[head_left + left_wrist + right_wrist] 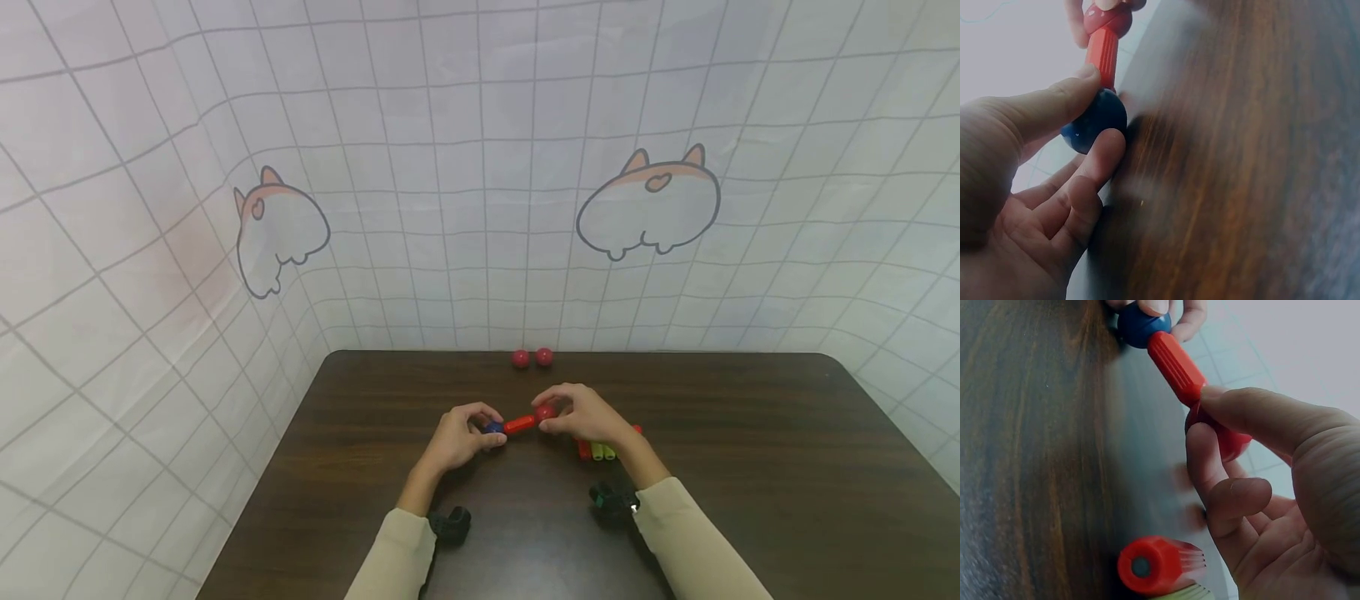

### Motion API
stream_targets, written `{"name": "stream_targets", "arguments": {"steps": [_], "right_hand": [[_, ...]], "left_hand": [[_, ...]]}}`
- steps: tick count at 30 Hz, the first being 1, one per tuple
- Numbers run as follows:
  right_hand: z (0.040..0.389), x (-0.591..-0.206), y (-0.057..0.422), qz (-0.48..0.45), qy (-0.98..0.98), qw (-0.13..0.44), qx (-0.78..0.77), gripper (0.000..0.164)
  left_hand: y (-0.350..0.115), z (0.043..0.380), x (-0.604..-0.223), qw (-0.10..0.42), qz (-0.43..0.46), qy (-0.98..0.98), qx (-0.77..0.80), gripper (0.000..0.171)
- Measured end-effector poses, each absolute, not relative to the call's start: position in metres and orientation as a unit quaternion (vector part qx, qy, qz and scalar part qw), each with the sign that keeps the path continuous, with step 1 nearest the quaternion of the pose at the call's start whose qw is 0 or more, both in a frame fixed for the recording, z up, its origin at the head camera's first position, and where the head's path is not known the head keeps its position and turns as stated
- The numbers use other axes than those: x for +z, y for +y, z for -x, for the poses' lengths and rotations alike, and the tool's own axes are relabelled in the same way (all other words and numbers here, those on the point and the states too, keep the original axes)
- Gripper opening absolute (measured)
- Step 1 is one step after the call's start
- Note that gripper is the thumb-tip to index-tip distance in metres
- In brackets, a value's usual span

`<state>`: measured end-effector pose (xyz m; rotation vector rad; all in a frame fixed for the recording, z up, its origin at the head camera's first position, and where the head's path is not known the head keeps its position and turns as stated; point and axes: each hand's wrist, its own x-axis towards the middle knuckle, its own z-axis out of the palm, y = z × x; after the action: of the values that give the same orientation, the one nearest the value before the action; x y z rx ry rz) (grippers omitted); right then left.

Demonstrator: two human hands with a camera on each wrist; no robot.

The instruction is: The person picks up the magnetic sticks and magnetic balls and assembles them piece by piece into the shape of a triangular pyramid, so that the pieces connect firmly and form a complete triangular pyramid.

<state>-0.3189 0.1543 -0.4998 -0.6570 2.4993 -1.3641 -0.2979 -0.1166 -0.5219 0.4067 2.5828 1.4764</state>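
A blue ball (pixel 1094 122), a ridged red rod (pixel 1175 365) and a red ball (pixel 1233 442) form one joined line, the rod between the balls. My left hand (pixel 456 435) pinches the blue ball between thumb and fingers. On the other end, my right hand (pixel 583 412) pinches the red ball. In the head view the red rod (pixel 520 424) slants slightly up to the right, just over the dark table. The left wrist view shows the red ball (pixel 1109 20) partly covered by the right hand's fingers.
Two red balls (pixel 532 358) sit near the table's back edge. Beside the right wrist lie a red rod (pixel 584 450) and yellow-green rods (pixel 603 452), partly under the hand. Another rod's red end (pixel 1141 565) shows a grey tip. A white gridded curtain (pixel 465 208) hangs behind the table.
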Motion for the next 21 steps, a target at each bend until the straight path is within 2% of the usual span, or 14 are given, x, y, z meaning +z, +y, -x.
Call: {"name": "stream_targets", "arguments": {"steps": [21], "right_hand": [[0.3211,-0.4957,0.1510,0.236,0.852,0.118,-0.452,0.038]], "left_hand": [[-0.1182,0.2972,-0.5229,0.065,-0.143,0.860,0.485,0.025]]}}
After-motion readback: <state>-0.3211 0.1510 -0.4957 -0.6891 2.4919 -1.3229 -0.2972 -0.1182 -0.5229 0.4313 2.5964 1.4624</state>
